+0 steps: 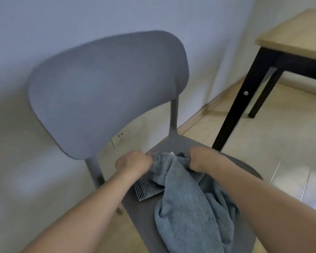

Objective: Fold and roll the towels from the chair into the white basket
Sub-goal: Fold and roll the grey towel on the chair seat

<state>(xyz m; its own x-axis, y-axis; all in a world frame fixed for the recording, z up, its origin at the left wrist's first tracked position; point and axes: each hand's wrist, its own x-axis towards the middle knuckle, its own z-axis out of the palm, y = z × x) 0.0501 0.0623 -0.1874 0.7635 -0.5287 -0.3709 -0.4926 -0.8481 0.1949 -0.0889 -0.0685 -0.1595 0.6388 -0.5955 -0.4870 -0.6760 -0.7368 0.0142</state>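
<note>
We're early on: left hand (133,161) & right hand (199,159) fingers both grip the towel (188,203) edge on the chair (106,84); no fold/roll yet, basket not seen.

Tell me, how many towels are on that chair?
1 that I can make out: a blue-grey towel bunched on the chair seat, gripped by the left hand and right hand. Its folds could hide another.

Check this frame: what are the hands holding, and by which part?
Both hands grip the grey-blue towel along its striped end: left hand at one side, right hand at the other. The rest lies bunched on the chair seat.
</note>
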